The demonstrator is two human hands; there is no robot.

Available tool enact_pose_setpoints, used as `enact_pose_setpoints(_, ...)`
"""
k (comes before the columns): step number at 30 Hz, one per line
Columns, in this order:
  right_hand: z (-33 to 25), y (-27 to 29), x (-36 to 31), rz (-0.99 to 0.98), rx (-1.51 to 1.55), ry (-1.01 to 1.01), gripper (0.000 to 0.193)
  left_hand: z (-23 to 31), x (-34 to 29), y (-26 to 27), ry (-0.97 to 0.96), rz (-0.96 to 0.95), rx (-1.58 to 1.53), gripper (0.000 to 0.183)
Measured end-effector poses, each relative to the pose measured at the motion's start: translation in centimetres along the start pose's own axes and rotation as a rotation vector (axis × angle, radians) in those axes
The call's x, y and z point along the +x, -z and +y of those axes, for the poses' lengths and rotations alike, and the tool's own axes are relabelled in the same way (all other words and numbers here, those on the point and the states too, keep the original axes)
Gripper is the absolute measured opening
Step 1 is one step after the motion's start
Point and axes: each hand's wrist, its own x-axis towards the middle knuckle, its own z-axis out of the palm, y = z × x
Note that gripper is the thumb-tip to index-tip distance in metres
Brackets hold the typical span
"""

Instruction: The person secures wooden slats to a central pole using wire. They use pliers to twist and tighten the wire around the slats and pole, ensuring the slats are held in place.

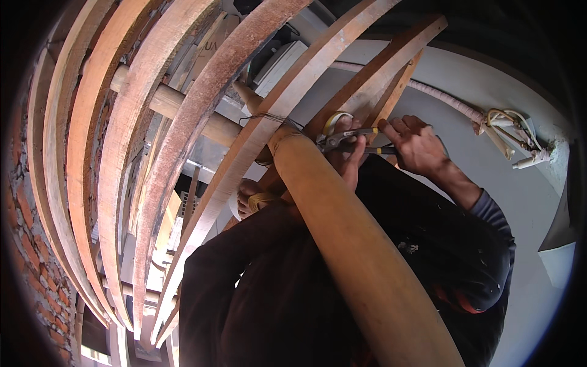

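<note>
My right hand [417, 145] grips the handles of dark pliers with yellow marks [350, 140]. The jaws point left, to where a thick bamboo pole [342, 238] meets a slanted wooden plank [287, 85]. Thin wire [264, 116] is wound around that plank by the joint. My left hand [346, 165] lies just under the pliers' jaws, half hidden behind the pole; what its fingers hold is not visible. A pale ring-like loop [336, 119] sits just above it. My dark clothing [275, 293] fills the lower middle.
Several long curved wooden planks [122, 140] run down the left, beside a brick wall [27, 244]. A horizontal bamboo pole [177, 104] crosses behind them. A foot in a sandal [249, 197] shows below. A wrapped pipe [446, 101] with loose cables [513, 131] runs along the white wall [532, 202].
</note>
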Motion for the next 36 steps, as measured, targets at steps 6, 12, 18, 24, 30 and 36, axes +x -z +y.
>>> enact_pose_setpoints(6, 0.5, 2.5, 0.9, 0.037, -0.062, 0.103, 0.053, 7.2, -5.5, 7.8, 0.27, -0.767, 0.553, 0.049)
enact_pose_setpoints(12, 0.2, 5.5, -0.2, -0.025, -0.108, 0.055, 0.054, 22.6, -3.7, 9.5, 0.302, -0.903, 1.24, 0.02)
enact_pose_setpoints(18, 1.8, 5.3, 1.7, -0.092, 0.033, 0.12, 0.054, 19.8, 4.9, 2.4, -0.274, -0.772, 1.482, 0.041)
enact_pose_setpoints(24, 2.2, 4.5, 3.8, -0.369, 0.409, 0.072, 0.054, 8.5, 7.9, -3.2, 0.24, -1.124, 1.77, 0.043)
enact_pose_setpoints(30, 2.2, 4.6, 2.9, -0.384, 0.473, 0.016, 0.047, 7.1, 6.5, -2.7, -0.053, -0.969, 1.58, 0.038)
enact_pose_setpoints(36, 1.5, 4.8, 2.4, -0.606, 0.513, -0.12, 0.041, 7.4, 7.0, -3.8, 0.065, -1.187, 1.651, 0.028)
